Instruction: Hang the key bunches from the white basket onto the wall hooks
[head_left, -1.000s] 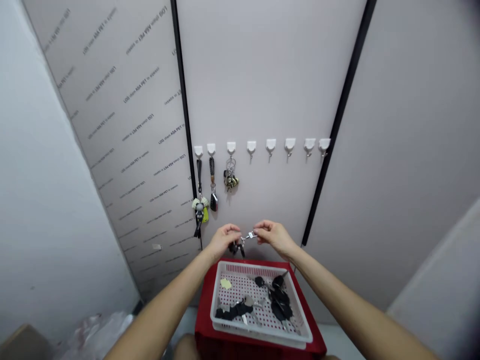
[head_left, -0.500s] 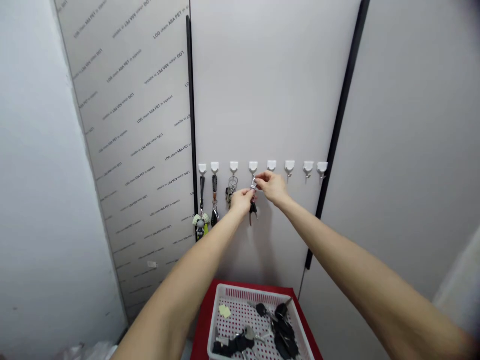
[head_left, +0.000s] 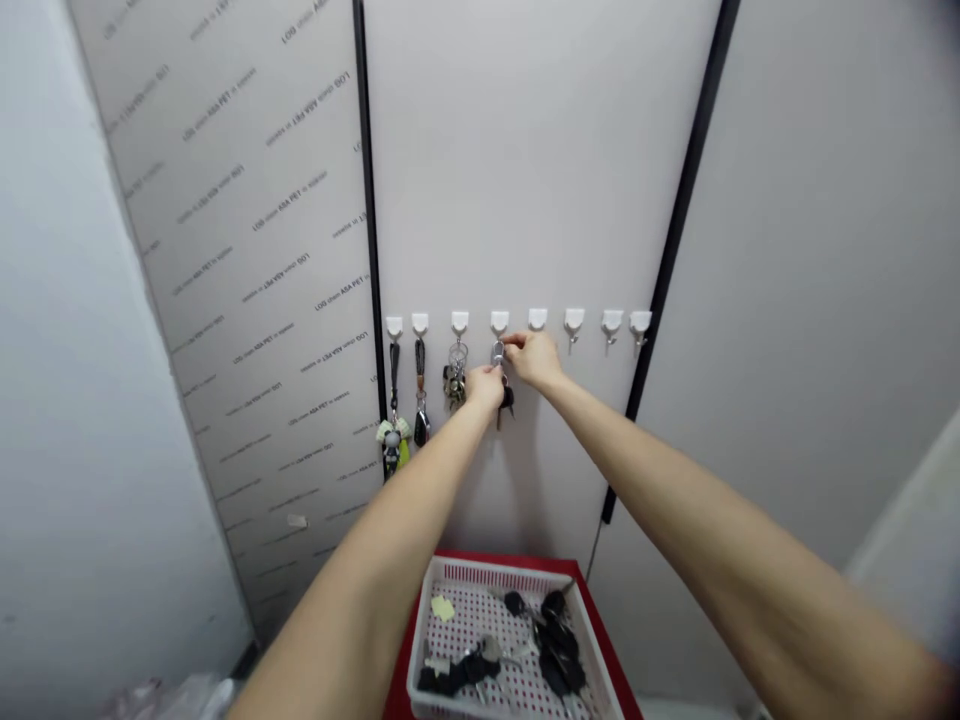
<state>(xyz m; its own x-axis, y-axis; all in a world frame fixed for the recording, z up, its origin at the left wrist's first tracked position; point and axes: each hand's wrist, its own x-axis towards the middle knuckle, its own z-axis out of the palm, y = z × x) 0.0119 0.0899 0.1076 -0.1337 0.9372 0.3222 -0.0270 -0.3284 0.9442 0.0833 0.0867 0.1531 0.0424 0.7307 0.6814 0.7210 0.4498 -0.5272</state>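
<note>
Both my arms reach up to a row of white wall hooks. My left hand [head_left: 486,385] and my right hand [head_left: 534,358] pinch a key bunch [head_left: 502,378] with dark fobs, holding its metal ring right under the fourth hook [head_left: 499,322]. The first three hooks carry keys: a strap with a plush charm [head_left: 393,420], a strap with a dark fob [head_left: 421,400] and a ring of metal keys [head_left: 454,372].
Several white hooks [head_left: 592,322] to the right of my hands are bare. Below, a white perforated basket [head_left: 442,582] with several loose black keys sits on a red stool [head_left: 600,640]. Black vertical strips divide the wall panels.
My hands lifted the key bunch from above the basket up to the fourth hook. In the last half second they stayed at the hook and the view dropped slightly.
</note>
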